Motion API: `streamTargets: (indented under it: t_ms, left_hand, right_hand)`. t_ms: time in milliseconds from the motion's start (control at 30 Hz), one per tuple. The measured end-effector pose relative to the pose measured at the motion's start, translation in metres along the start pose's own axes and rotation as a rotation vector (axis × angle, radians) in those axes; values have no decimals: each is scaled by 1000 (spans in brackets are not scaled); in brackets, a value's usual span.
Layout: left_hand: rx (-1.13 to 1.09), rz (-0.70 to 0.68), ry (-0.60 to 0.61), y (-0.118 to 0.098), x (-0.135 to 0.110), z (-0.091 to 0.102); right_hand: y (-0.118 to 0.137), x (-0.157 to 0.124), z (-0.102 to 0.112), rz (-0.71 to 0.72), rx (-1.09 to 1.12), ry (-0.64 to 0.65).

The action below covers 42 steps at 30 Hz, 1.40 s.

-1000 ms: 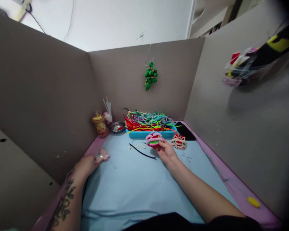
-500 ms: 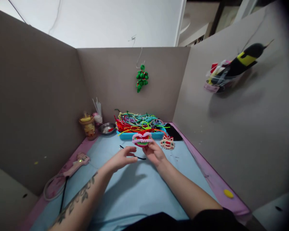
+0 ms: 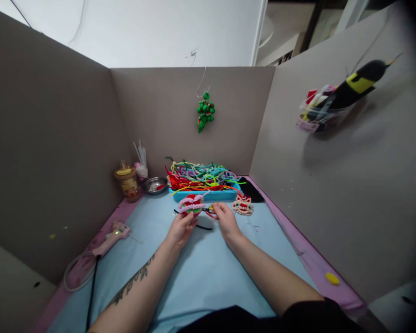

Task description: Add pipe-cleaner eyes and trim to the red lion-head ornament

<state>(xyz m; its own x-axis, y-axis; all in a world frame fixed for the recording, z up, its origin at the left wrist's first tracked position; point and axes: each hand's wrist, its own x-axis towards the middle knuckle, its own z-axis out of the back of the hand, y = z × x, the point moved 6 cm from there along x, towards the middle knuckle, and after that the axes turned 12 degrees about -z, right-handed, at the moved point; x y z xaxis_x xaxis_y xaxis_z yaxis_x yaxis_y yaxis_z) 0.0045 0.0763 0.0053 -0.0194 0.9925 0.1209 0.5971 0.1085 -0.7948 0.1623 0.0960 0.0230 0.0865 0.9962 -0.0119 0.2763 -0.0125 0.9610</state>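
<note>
My left hand (image 3: 180,228) grips a small pipe-cleaner figure (image 3: 191,204), red with a pink rim and a bit of green, held up over the light blue mat (image 3: 201,273). My right hand (image 3: 224,219) is beside it, fingers pinched on a thin strand sticking out of the figure's right side. A black pipe cleaner (image 3: 203,226) lies on the mat just under both hands. A cream and red pipe-cleaner figure (image 3: 243,206) rests to the right of my right hand.
A blue tray (image 3: 208,194) heaped with coloured pipe cleaners stands behind the hands. A pink glue gun (image 3: 111,233) with its cord lies at the left. A yellow-lidded jar (image 3: 126,181) and metal bowl (image 3: 154,185) sit in the back left corner. Grey partitions enclose three sides.
My left hand left the glue gun at the left, came across and took hold of the figure. My right hand shifted from holding the figure to pinching a strand at its side.
</note>
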Motion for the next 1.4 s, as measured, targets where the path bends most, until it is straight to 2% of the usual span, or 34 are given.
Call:
streamTargets:
  t_ms: [133,200,267,800,1033,1400]
  left_hand:
    - [-37,8,29,3,-1,-2]
    - [-41,7,50,3,-3,-5]
    - [-42,0,64,2,-4,-7]
    - [9,-53,96,7,-10,-17]
    - [-13,-54,115,8,-12,-19]
    - [12,-74,101,9,-8,-16]
  right_hand:
    - [37,-22,-5,458,-366,-32]
    - [46,-35,-12,599,-503,-1]
    - [48,-43,-18,674,-603,36]
    - [44,-50,-27,771,-829,29]
    - [49,-55,-30,856,-832,-13]
    - [50,-56,-31,870,-869,-39]
